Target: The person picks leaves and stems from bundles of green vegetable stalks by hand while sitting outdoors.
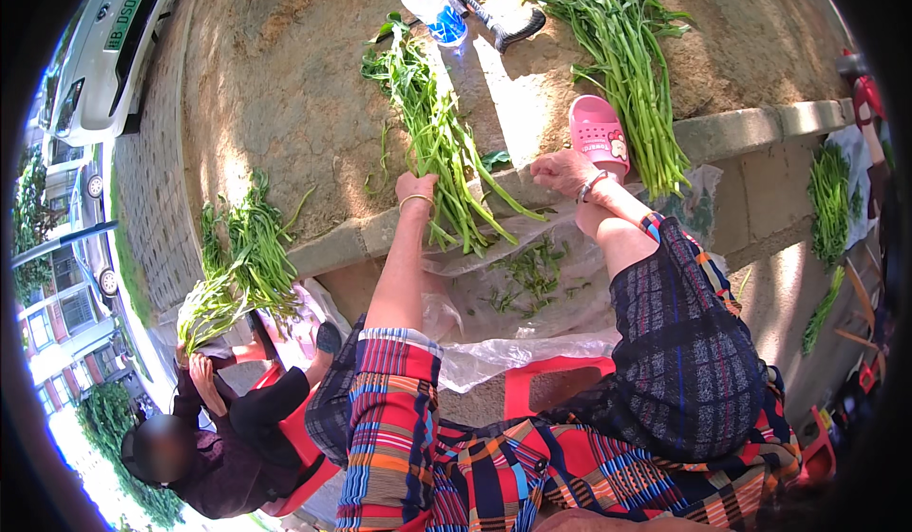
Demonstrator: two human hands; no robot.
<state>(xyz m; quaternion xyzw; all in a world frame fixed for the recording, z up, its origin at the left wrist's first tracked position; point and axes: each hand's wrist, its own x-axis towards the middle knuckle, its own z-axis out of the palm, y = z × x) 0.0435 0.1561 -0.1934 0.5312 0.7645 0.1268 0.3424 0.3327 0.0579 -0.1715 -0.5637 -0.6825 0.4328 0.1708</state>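
My left hand (415,188) is closed at the left side of a bunch of long-stemmed leafy greens (434,133), resembling water spinach. The bunch lies across the concrete curb (377,231), its cut stem ends hanging over the near side. My right hand (566,173) has its fingers curled in beside a pink clog (597,129) on my foot; nothing shows in it. A larger bunch of greens (630,69) lies to the right of the clog. Below my hands, a clear plastic sheet (484,293) holds loose leaf and stem scraps (534,268).
A plastic bottle (445,22) and a black-handled stick (499,22) lie on the soil. At left, a seated person (228,432) holds greens (214,311), with another bunch (256,240) nearby. More greens (830,204) lie far right. A white car (92,97) stands upper left.
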